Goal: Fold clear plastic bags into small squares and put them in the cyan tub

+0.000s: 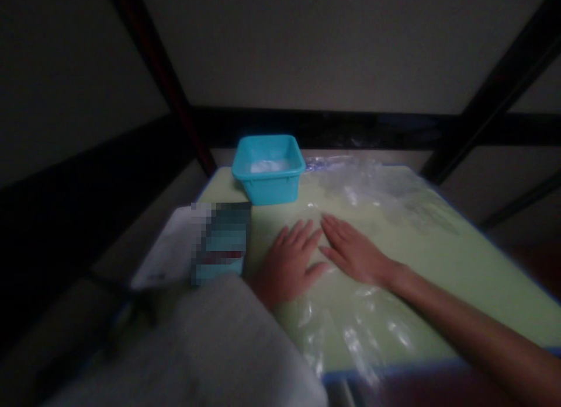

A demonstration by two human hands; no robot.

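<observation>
My left hand (291, 265) lies flat on a clear plastic sheet or bag (350, 337), fingers spread. Close beside it, my right hand (354, 250) is also laid flat, its fingers stretched out and held near together. Neither hand holds anything. The plastic is see-through and wrinkled, so its outline is hard to trace; it hangs over the table's near edge. Beneath it is a yellow-green tabletop (473, 278) with a blue edge. A blurred, pale grey shape (245, 343) in the foreground hides my left wrist and forearm.
A turquoise plastic basin (274, 191) with something whitish inside stands at the back. More crumpled clear plastic (368, 182) lies to its right. A pixelated dark and teal flat object (223, 240) and a whitish sheet-like item (169, 249) are at the left. Dark bars frame the wall behind.
</observation>
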